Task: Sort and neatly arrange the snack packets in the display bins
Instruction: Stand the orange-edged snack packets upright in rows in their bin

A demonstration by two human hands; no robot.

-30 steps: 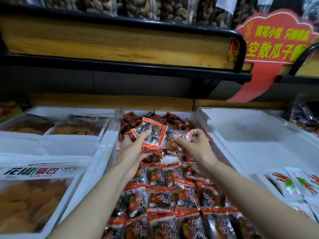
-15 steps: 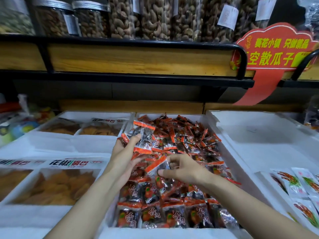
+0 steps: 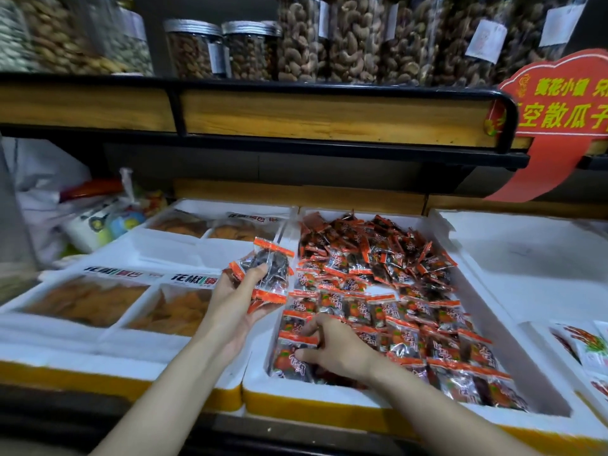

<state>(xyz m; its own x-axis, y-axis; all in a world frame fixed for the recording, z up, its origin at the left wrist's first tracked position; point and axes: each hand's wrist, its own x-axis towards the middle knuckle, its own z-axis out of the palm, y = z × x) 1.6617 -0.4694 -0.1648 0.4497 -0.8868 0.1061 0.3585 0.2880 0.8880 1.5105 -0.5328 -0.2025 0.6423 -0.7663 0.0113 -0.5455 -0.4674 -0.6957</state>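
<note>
A white foam bin (image 3: 513, 353) in the middle holds many small clear snack packets with orange-red ends (image 3: 378, 278). Those at the near end lie in tidy rows; those at the far end are a loose heap. My left hand (image 3: 237, 301) is raised over the bin's left wall, shut on a small stack of these packets (image 3: 268, 273). My right hand (image 3: 332, 348) reaches down to the front-left corner of the bin, its fingers pinching one packet (image 3: 291, 355) lying in the front row.
The left foam bin (image 3: 184, 255) holds large bags of orange chips (image 3: 88, 301). Another white bin (image 3: 533, 271) at right has a few white packets (image 3: 589, 350). A wooden shelf (image 3: 329, 116) above carries jars of nuts (image 3: 306, 37). A red sign (image 3: 556, 120) hangs at upper right.
My right hand has moved from the heap at the back down to the bin's front-left corner with a packet. My left hand drew back leftward, still holding its stack.
</note>
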